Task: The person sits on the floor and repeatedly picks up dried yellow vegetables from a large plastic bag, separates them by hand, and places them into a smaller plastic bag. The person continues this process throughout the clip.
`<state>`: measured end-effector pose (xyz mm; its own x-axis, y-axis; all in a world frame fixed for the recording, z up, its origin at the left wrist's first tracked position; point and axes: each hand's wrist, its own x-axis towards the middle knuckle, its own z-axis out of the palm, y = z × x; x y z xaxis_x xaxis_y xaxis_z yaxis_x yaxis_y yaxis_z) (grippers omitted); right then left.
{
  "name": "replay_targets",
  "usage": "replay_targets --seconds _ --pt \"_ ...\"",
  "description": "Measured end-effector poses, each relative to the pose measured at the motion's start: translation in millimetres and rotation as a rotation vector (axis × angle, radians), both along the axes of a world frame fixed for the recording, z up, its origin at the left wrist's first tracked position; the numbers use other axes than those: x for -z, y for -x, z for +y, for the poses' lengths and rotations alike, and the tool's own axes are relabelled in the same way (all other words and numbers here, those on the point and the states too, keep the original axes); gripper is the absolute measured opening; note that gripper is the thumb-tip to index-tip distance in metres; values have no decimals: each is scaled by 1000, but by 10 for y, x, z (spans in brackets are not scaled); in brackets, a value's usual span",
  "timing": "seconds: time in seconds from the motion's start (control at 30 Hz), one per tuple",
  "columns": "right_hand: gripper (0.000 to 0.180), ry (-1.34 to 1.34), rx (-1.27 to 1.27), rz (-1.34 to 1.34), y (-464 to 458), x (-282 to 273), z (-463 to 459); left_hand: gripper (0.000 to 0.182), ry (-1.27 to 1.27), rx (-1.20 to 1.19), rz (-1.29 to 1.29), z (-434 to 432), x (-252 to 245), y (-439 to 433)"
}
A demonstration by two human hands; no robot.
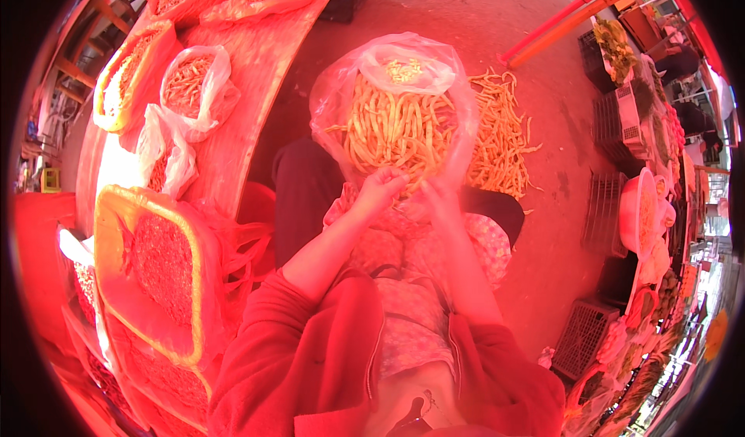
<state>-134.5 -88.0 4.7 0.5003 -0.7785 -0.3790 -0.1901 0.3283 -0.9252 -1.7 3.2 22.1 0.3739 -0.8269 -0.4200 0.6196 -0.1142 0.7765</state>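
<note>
Long yellowish bean pods [398,125] lie in a large clear plastic bag [329,108] in front of my lap. At its far side a smaller whitish plastic bag [372,67] holds pale shelled beans [404,70]. My left hand [384,189] is at the near edge of the pods, thumb and fingers pinched together. My right hand [440,198], somewhat blurred, faces it a short gap away. Both sets of fingertips appear to pinch a bean pod [414,188] between them, partly hidden by the fingers. More loose pods [500,140] are heaped on the floor to the right.
A wooden table [256,64] at left bears several open bags, one with dried peppers [189,85]. Nearer stands a lined container [195,251] of red flakes [163,268]. Plastic crates [585,335] and a produce stall with a basin [637,213] line the right. A person [678,61] is beyond.
</note>
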Motion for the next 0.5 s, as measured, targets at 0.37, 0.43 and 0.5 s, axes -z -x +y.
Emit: replay_targets --seconds 0.37,0.43,0.5 --pt "28 -10 -102 -111 21 53 76 14 -52 94 -60 94 -115 -31" --pt "26 130 -137 -27 32 105 77 14 -114 115 -140 87 -37 -41" --pt "25 190 -142 69 52 128 90 12 -80 77 -310 74 41 -18"
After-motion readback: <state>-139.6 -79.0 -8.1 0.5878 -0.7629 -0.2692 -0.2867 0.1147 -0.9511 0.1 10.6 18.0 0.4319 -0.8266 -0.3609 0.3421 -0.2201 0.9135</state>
